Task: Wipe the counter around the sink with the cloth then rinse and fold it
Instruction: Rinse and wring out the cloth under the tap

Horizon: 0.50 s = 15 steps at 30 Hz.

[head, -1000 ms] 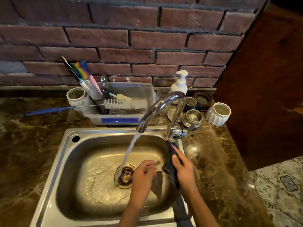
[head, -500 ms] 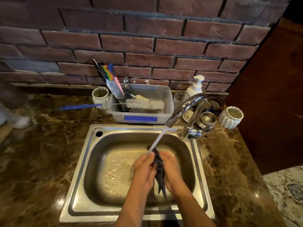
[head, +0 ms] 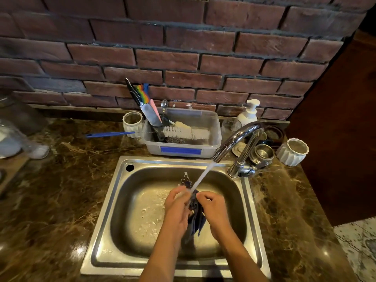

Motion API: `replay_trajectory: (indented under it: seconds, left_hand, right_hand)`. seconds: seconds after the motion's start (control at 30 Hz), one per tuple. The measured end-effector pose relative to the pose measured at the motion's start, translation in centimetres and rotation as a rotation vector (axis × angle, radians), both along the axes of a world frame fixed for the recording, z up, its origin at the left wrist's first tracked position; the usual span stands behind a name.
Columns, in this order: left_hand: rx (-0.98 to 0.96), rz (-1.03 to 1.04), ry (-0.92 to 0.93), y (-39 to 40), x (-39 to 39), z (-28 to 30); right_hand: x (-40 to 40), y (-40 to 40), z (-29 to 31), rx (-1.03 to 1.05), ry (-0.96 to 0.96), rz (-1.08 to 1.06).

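Both hands are over the sink (head: 105, 202), meeting under the water (head: 201, 177) that falls from the tap (head: 237, 139); the cloth (head: 196, 217) is bunched between them, dark and wet, its lower end hanging toward the basin floor; the stream lands right at the top of the cloth, between the hands. The left hand (head: 177, 206) has its grip closed on the cloth's left side, fingers curled round the top of it; the right hand (head: 213, 208) has its grip closed on the right side, fingers curled in and thumb pinching the fabric; the two hands sit just beside each other with only the cloth between. Foam and droplets lie on the basin floor left of the hands.

Behind the sink, on the marble surface (head: 61, 190), stands a tub (head: 181, 151) holding a brush (head: 183, 132) and knives (head: 142, 102); a white cup (head: 132, 123) is just left of it; a soap bottle (head: 249, 112) stands behind the tap; a second white cup (head: 293, 152) sits at the far right, with a steel cup (head: 262, 154) between it and the tap.
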State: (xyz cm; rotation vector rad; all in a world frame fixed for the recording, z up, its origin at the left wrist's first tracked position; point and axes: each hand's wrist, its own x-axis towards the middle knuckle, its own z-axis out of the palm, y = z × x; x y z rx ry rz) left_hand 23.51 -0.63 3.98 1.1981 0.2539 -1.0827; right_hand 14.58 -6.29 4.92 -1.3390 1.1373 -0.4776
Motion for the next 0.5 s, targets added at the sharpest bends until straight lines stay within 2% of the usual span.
replay_trajectory:
  seconds: [0.07,0.17,0.33,0.5]
  left_hand:
    - [-0.017,-0.087,-0.059,0.3,0.0,0.2]
    - [0.125,-0.191,-0.245,0.0,-0.2,-0.1]
    - [0.275,-0.224,-0.522,-0.4,-0.4,-0.2]
    - [0.372,-0.314,-0.854,-1.4,0.2,0.4]
  right_hand:
    - [0.3,-0.4,-0.2,-0.014,0.023,-0.01]
    - [0.8,-1.0,0.0,-0.001,0.033,-0.003]
    - [1.8,-2.3,0.1,0.08,0.056,0.022]
    - [1.9,-4.2,0.8,-0.027,0.111,0.061]
